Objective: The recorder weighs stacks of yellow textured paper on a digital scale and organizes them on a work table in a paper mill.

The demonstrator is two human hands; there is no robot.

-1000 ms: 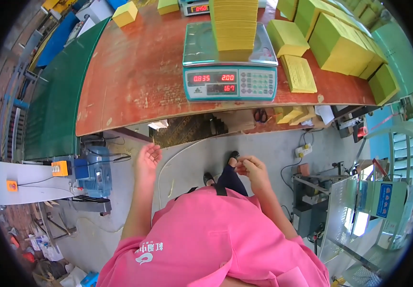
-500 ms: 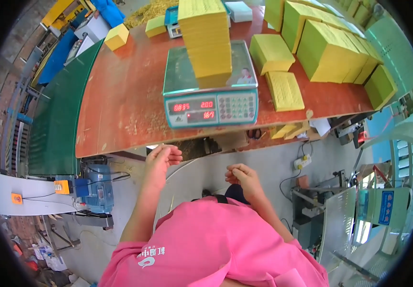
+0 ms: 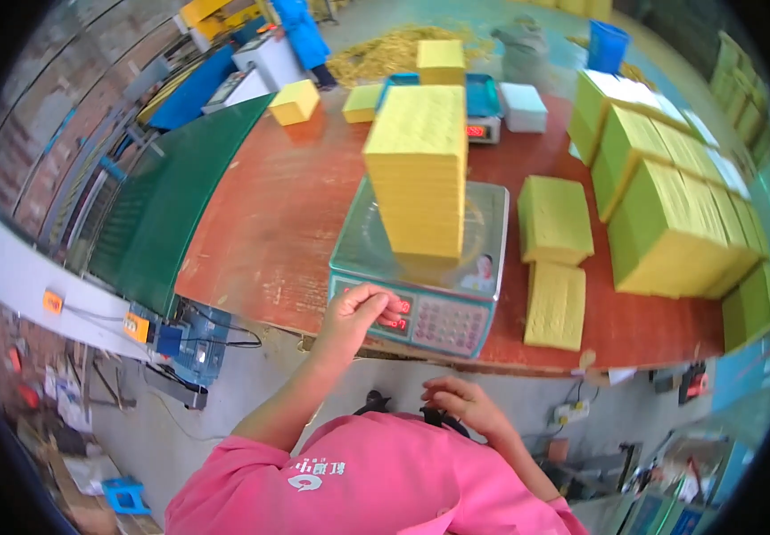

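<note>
My left hand (image 3: pixel 362 314) is in front of the digital scale (image 3: pixel 452 325), covering part of its red display. Its fingers are curled against the thumb, and nothing shows in them. On the scale's metal plate stands a tall stack of yellow paper (image 3: pixel 419 192), upright and untouched by either hand. My right hand (image 3: pixel 465 401) hangs below the table edge in front of my body, fingers loosely bent and apart from the thumb, with nothing in it. To the right of the scale, a short yellow paper stack (image 3: pixel 556 218) and a thinner one (image 3: pixel 554 305) lie end to end.
Large yellow paper blocks (image 3: pixel 670 223) line the right of the red table (image 3: pixel 251 232). Behind the tall stack is a second scale (image 3: pixel 483 129) bearing a paper block (image 3: pixel 441 61). A green sloping panel (image 3: pixel 157 205) adjoins on the left. Another person in blue (image 3: pixel 300 31) is beyond.
My left hand has risen from below the table edge to the scale's display. My right hand stays low. The view has tilted up, showing more of the far side.
</note>
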